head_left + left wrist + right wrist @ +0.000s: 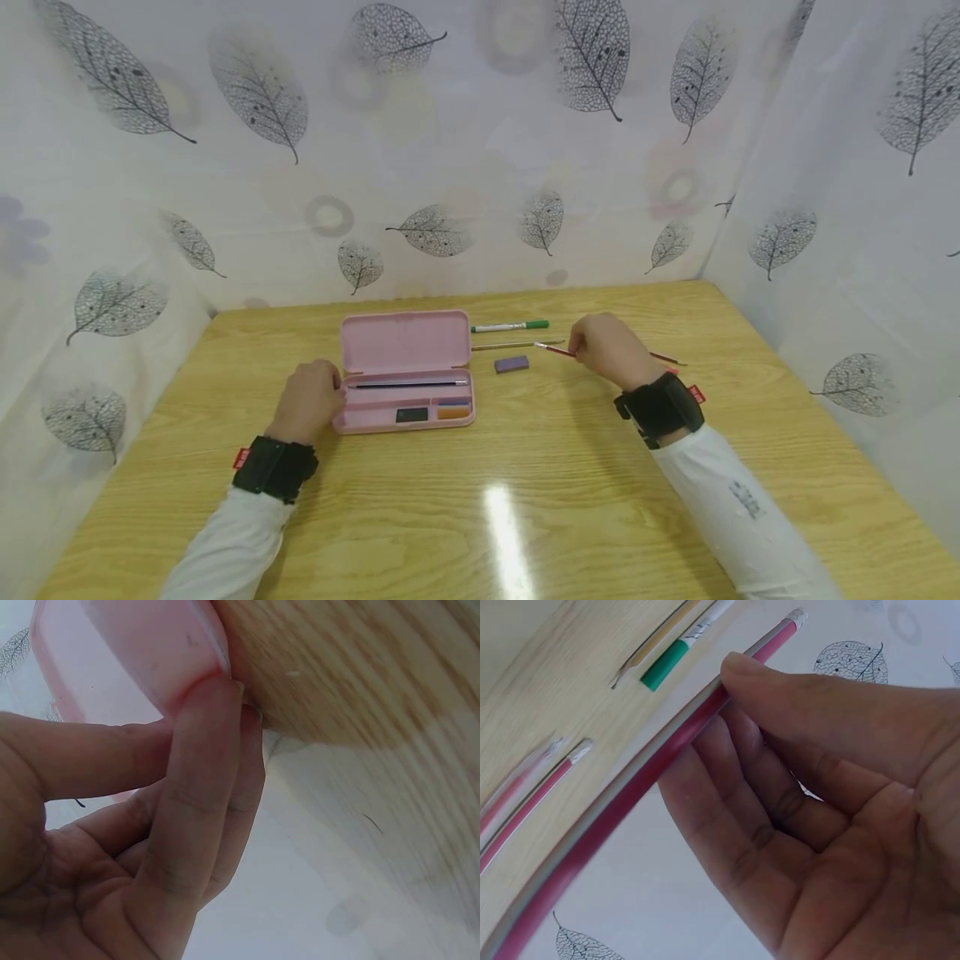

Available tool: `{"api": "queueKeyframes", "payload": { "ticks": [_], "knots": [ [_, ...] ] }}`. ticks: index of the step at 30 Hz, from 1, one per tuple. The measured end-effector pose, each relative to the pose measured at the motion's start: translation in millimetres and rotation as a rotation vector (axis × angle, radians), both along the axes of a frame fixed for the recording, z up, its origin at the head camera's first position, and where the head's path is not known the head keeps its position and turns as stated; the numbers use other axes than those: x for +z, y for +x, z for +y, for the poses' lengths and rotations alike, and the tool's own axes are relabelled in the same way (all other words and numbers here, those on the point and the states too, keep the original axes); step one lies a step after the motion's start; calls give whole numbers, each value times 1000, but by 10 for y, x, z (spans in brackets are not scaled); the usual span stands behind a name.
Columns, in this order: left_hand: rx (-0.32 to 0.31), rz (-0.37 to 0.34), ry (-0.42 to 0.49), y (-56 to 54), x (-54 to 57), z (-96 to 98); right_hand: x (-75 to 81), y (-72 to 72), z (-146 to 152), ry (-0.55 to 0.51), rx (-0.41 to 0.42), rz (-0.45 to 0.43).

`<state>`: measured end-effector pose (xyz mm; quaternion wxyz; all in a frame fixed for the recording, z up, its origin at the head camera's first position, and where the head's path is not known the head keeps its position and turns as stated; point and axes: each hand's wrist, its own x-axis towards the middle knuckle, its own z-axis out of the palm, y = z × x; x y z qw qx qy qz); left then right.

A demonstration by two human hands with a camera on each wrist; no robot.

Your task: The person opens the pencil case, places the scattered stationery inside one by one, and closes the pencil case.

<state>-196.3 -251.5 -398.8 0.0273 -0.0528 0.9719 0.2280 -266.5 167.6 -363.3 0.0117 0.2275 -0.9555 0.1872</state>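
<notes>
A pink pencil case (405, 340) lies unfolded on the table, lid to the back. My left hand (306, 403) pinches its left end between thumb and fingers, as the left wrist view of the case (161, 649) also shows. In the tray are a dark pencil (408, 384), a black block (412, 414) and an orange-and-blue block (453, 411). To the right of the case, my right hand (611, 348) pinches a red-and-grey striped pencil (682, 731) with a white-banded end. The hand hides the pencil's middle in the head view.
Just right of the case lie a green-capped marker (510, 327), a thin paintbrush (517, 345) and a purple eraser (512, 364). Another red pencil (532, 806) rests on the table near the right hand. A leaf-patterned curtain (465, 150) stands behind the wooden table (420, 508).
</notes>
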Motion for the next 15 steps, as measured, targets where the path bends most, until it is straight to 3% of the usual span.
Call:
{"api": "queueKeyframes", "payload": {
  "ticks": [15],
  "knots": [
    [-2, -1, 2, -5, -9, 3, 146, 33, -377, -21, 81, -28]
  ]
}}
